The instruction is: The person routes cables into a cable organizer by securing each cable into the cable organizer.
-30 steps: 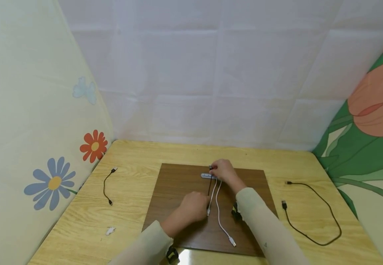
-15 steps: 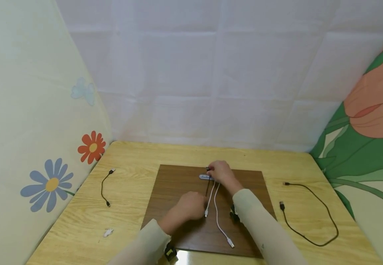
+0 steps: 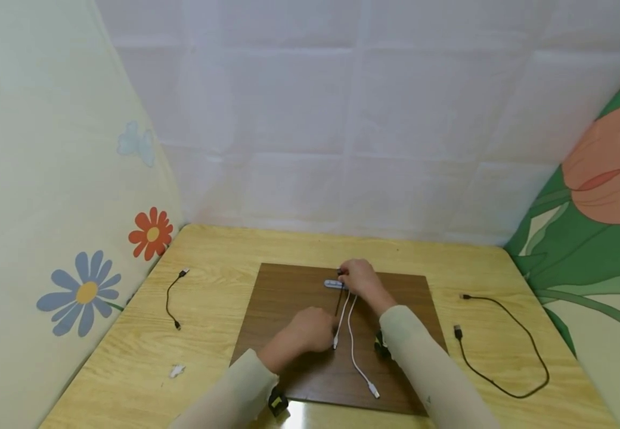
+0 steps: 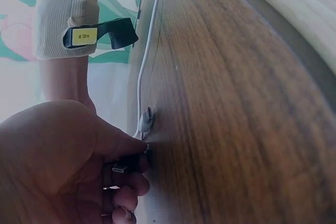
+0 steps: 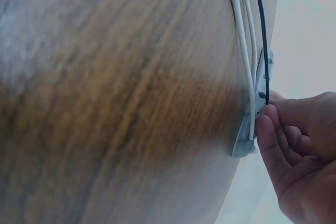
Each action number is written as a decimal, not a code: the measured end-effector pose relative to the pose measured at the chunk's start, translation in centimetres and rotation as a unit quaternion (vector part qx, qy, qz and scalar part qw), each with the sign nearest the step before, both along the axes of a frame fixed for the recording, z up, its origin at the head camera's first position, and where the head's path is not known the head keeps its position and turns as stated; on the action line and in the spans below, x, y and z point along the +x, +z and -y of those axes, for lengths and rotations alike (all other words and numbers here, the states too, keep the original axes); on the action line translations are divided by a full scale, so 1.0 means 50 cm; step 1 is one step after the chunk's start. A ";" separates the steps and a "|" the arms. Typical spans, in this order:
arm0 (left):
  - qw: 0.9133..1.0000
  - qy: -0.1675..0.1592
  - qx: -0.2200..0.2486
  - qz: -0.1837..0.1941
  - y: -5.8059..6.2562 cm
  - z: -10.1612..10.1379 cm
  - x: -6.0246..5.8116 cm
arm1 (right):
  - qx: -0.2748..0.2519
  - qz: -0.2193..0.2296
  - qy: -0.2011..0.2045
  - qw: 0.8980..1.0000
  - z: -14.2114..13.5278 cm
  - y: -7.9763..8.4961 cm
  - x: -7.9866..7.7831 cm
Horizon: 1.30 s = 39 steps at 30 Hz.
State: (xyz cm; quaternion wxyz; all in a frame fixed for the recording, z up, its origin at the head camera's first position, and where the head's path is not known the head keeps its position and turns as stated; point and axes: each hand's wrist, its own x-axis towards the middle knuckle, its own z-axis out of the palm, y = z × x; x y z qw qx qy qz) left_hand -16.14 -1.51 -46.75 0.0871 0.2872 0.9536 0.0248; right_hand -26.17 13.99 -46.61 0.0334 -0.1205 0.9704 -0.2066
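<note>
A short black cable (image 5: 263, 35) is stretched between my two hands. Its small metal-tipped plug (image 4: 119, 168) sits in my left hand (image 3: 312, 329), pinched between thumb and curled fingers just above the brown board (image 3: 278, 304). At the cable's far end, my right hand (image 3: 360, 277) pinches it beside the pale blue-grey cable clip strip (image 5: 242, 146). Two white cables (image 5: 240, 30) run from that strip toward me over the board. One white plug (image 4: 146, 120) lies close to my left fingertips. Fingers partly hide the strip's right part in the head view.
On the wooden table (image 3: 219, 250), a short black cable (image 3: 169, 301) lies left of the board, with a small white piece (image 3: 177, 370) nearer me. To the right lies a longer looped black cable (image 3: 524, 328). A white cloth (image 3: 288, 119) hangs behind the table.
Both hands keep their hold on the black cable and stay in nearly the same places. The view itself shifts only slightly.
</note>
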 end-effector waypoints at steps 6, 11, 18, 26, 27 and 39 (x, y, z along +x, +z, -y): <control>1.000 -0.002 0.005 -0.003 -0.001 0.000 -0.001 | 0.004 -0.004 -0.004 1.000 -0.002 -0.002 0.000; 1.000 -0.006 0.006 -0.006 -0.003 0.002 -0.002 | 0.003 0.001 -0.011 1.000 0.000 -0.002 -0.001; 1.000 -0.008 0.004 0.006 -0.002 0.004 -0.006 | 0.016 -0.008 -0.001 1.000 0.002 -0.002 0.000; 1.000 -0.005 0.002 0.001 -0.014 0.002 -0.006 | 0.018 -0.020 0.001 1.000 0.001 -0.008 -0.004; 1.000 -0.004 0.004 -0.001 -0.016 0.002 -0.006 | 0.016 -0.017 -0.002 1.000 0.000 -0.008 -0.005; 1.000 0.000 0.017 0.006 -0.031 0.002 -0.002 | -0.010 0.025 -0.044 0.999 -0.001 -0.006 -0.013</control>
